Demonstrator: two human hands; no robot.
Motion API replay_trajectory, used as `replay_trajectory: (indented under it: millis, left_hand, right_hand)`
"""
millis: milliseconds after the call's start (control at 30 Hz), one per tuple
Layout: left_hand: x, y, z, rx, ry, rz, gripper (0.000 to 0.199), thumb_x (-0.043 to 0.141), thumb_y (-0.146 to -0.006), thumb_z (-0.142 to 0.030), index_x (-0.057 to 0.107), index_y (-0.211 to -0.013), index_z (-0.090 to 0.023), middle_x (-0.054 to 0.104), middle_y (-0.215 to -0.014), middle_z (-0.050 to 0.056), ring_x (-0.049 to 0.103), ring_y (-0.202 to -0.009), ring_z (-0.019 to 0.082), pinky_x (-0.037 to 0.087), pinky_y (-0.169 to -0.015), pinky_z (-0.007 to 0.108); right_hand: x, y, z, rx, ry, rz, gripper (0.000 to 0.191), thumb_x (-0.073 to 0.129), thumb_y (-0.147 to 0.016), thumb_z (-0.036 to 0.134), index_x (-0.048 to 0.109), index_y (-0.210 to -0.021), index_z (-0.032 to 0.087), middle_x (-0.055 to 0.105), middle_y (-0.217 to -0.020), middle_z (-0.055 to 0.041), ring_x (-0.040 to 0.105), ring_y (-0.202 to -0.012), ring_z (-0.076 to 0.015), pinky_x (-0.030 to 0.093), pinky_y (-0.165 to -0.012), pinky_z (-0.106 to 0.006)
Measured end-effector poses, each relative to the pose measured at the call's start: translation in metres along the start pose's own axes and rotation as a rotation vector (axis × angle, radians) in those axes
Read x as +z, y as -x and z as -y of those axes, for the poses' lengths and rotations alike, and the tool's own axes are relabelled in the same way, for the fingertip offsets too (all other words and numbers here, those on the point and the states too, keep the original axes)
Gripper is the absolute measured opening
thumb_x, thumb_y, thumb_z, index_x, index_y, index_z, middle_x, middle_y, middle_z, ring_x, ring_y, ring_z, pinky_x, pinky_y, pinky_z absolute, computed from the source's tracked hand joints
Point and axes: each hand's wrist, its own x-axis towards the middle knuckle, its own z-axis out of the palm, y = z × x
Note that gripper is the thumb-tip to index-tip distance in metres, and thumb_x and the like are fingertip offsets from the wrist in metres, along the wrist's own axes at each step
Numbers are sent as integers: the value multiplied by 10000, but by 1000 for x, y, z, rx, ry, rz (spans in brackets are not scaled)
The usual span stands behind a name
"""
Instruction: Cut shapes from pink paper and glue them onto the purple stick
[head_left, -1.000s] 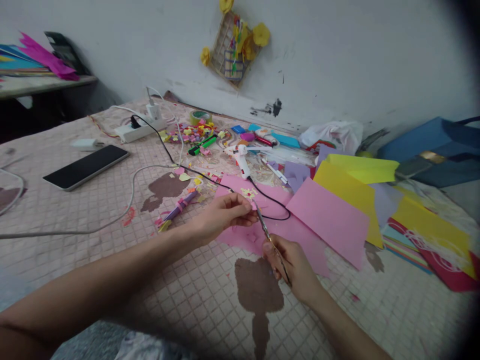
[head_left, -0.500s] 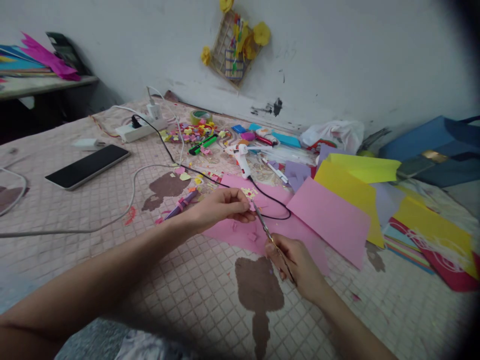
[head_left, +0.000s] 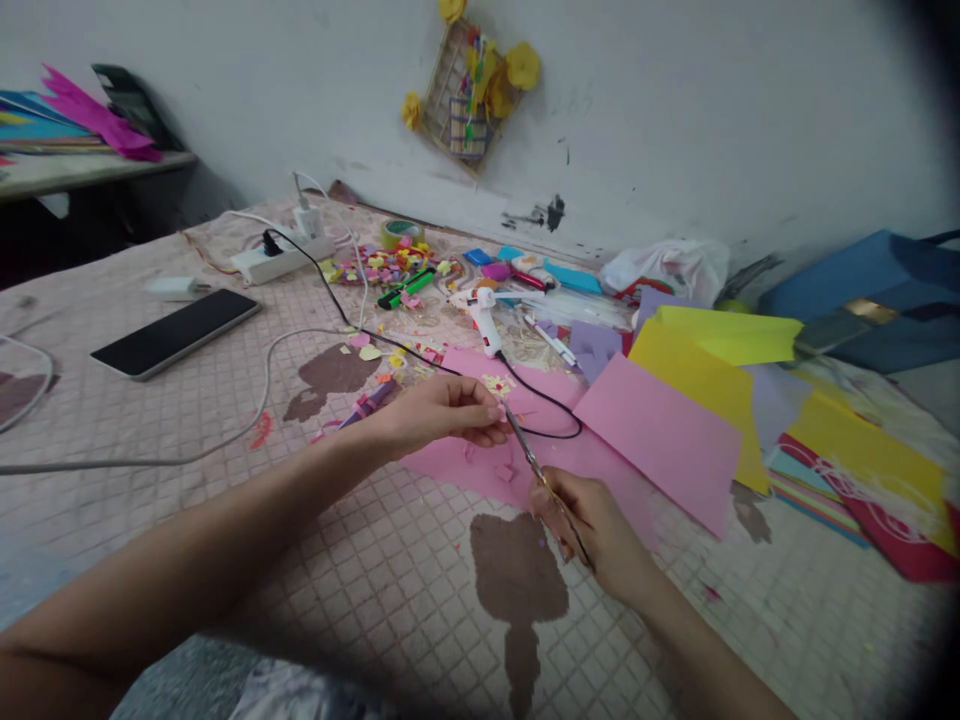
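My left hand [head_left: 461, 410] pinches a small piece of pink paper [head_left: 501, 408] between thumb and fingers; most of the piece is hidden. My right hand [head_left: 589, 520] is closed round the handles of scissors [head_left: 529, 455], whose blades point away from me and reach the paper at my left fingertips. Beneath both hands lies a pink sheet [head_left: 457, 465] with small pink scraps on it. Just beyond my left fingers are small yellow paper pieces [head_left: 496, 383]. Beside my left wrist rests a purple strip wrapped with pink paper [head_left: 367, 403].
A white glue gun [head_left: 482, 318] with a black cord stands past my hands. Further left are a green cutter [head_left: 406, 289], a heap of paper bits [head_left: 382, 263], a power strip [head_left: 281, 260] and a phone [head_left: 176, 333]. Coloured sheets [head_left: 664, 430] and a blue bag [head_left: 862, 300] lie to the right.
My left hand has shifted very slightly, still pinching the paper at the scissor tips. My right hand and the scissors have hardly moved.
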Motion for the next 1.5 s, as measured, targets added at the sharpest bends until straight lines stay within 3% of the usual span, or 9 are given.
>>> replay_trajectory:
  millis: [700, 967, 1067, 1300, 1500]
  left_hand:
    - [-11, 0, -6, -8, -86, 12, 177, 681, -747, -241, 570, -767, -106, 693, -766, 56, 676, -733, 135, 538, -697, 246]
    - [-12, 0, -10, 11, -213, 28, 147, 650, -759, -216, 555, -762, -104, 683, -756, 49, 657, -708, 114, 531, -685, 249]
    - [-12, 1, -12, 11, -381, 11, 109, 584, -790, -211, 551, -762, -111, 663, -728, 38, 631, -659, 104, 512, -634, 239]
    - [-19, 5, -7, 154, -1213, -140, 91, 507, -715, -96, 588, -694, -132, 583, -643, -8, 501, -587, 89, 352, -555, 205]
    - [-23, 5, -4, 119, -1418, -228, 137, 507, -726, -132, 643, -731, -145, 602, -685, 25, 512, -629, 124, 339, -576, 231]
  right_hand:
    - [-2, 0, 3, 4, 16, 22, 426, 435, -843, 547, 401, -600, 199, 384, -452, 54, 374, -413, -90, 275, -405, -211]
    - [-1, -3, -11, 67, -139, -1, 437, 420, -847, 564, 410, -613, 194, 371, -442, 67, 355, -391, -72, 261, -385, -189]
    - [-1, -5, -15, 81, -180, -24, 435, 426, -842, 564, 423, -618, 191, 375, -445, 68, 345, -383, -66, 260, -381, -185]
    - [-2, -7, -16, 116, -240, -55, 411, 455, -813, 563, 456, -650, 186, 375, -462, 73, 367, -356, -66, 280, -368, -190]
    - [-4, -8, -19, 92, -229, -76, 421, 445, -818, 570, 459, -657, 181, 371, -466, 72, 361, -375, -65, 292, -386, -193]
